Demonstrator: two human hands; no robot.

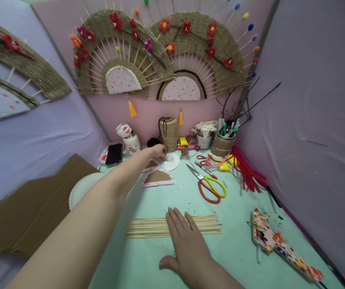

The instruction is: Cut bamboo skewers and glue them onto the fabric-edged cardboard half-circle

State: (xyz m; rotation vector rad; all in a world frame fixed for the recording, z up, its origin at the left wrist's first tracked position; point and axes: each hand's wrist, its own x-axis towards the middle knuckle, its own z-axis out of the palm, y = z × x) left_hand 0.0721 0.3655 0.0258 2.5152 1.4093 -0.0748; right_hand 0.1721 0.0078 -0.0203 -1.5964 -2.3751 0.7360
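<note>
My right hand (186, 237) lies flat, fingers stretched, across a bundle of thin wooden sticks (145, 228) lined up side by side on the table. Further back, my left hand (159, 151) is over the left edge of a white round disc (174, 162), its fingers bent down and together. Whatever they may hold is hidden. On the disc is a small greyish patch that I cannot make out. Just in front of that hand are two half-round cardboard pieces with dotted cloth edges; the nearer cardboard piece (158, 178) shows fully, the other partly behind my arm.
Scissors (207, 184) with red and yellow handles lie right of centre. A flower-patterned glue gun (270, 237) is at the right. A twine spool (169, 134), tool can (223, 142) and red pipe cleaners (247, 170) stand or lie behind. Brown cardboard (39, 204) is left.
</note>
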